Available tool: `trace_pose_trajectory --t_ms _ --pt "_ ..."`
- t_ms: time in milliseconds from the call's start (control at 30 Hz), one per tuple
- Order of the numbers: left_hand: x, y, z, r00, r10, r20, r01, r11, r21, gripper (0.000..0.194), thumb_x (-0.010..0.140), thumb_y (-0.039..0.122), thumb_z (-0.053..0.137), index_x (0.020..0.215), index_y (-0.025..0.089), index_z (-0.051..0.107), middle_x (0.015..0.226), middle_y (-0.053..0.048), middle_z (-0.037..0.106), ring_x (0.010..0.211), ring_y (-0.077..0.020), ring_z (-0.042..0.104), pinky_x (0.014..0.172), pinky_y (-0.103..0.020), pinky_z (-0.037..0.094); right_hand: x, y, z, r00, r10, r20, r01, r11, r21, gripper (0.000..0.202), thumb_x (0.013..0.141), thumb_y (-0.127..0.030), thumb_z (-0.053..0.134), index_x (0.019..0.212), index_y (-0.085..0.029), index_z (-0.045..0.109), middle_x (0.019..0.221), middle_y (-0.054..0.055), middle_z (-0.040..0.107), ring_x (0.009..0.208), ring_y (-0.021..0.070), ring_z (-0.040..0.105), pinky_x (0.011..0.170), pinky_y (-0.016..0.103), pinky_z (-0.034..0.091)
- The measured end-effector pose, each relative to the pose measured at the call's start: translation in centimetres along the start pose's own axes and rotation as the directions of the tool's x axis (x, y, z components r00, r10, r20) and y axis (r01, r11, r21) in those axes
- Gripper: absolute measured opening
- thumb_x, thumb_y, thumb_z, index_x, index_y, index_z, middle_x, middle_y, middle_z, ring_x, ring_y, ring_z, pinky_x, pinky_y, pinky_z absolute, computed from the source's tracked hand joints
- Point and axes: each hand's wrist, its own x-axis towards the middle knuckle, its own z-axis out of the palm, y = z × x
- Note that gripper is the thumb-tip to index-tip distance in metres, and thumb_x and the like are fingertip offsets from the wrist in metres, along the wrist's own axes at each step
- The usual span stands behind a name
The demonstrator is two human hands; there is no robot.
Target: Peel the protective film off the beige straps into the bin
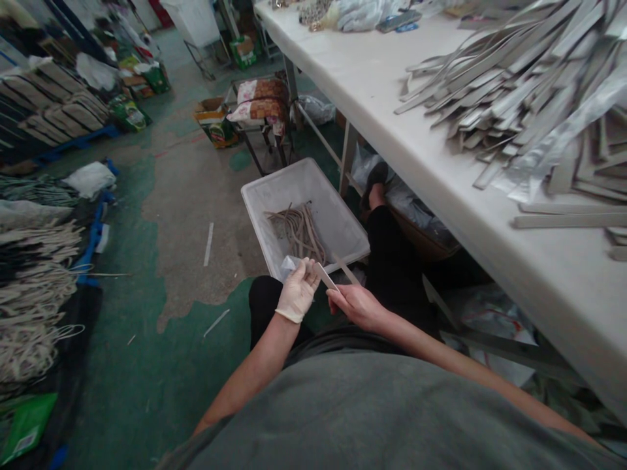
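Observation:
My right hand (357, 305) is closed on a flat, light grey strip (327, 278) below the near rim of a white plastic bin. The strip's near end points toward my left hand (298, 290), which wears a pale thin glove. The fingers of that hand are curled up beside the strip's end, and I cannot tell if they touch it. A crumpled whitish, film-like piece (289, 265) shows at the gloved fingers, partly hidden by them. Inside the bin (340, 225) lies a bundle of curved beige strips (300, 228).
On the right, a white-covered table (362, 72) carries a large pile of grey strips (519, 85) and clear plastic. A cushioned stool (259, 104) stands behind the bin. Bundled cords (34, 294) lie on the left. A cardboard box (416, 225) sits under the table.

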Motion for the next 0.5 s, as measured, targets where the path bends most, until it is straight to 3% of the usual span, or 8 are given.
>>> trace_pose_trajectory --t_ms 200,367,500 --pt "0.3 -0.3 0.0 0.999 0.027 -0.046 -0.028 0.999 -0.024 0.016 0.084 0.017 0.070 0.071 0.015 0.060 0.061 0.003 0.062 0.060 -0.0079 0.064 0.073 -0.022 0.053 0.3 0.3 0.2 1.000 -0.004 0.002 0.004 1.000 -0.027 0.043 0.099 -0.035 0.037 0.069 -0.019 0.063 0.068 0.001 0.067 0.063 0.0154 0.057 0.061 0.025 0.034" --pt "0.5 -0.4 0.1 0.999 0.041 -0.031 -0.042 0.998 -0.049 0.011 0.087 0.020 0.067 0.078 0.014 0.064 0.069 -0.001 0.069 0.070 -0.0109 0.068 0.076 -0.023 0.053 0.6 0.1 -0.1 1.000 -0.006 0.000 0.006 0.999 -0.050 0.043 0.099 -0.034 0.037 0.068 -0.019 0.063 0.067 0.001 0.066 0.063 0.0151 0.057 0.061 0.025 0.034" --pt "0.3 -0.4 0.6 0.998 0.042 -0.044 -0.044 0.998 -0.045 0.018 0.093 0.018 0.056 0.078 0.013 0.064 0.071 -0.003 0.069 0.069 -0.0114 0.067 0.076 -0.025 0.053 1.1 0.2 0.1 1.000 -0.009 0.005 0.009 0.998 -0.060 0.043 0.099 -0.034 0.037 0.070 -0.018 0.064 0.072 0.002 0.069 0.067 0.0158 0.059 0.064 0.025 0.035"
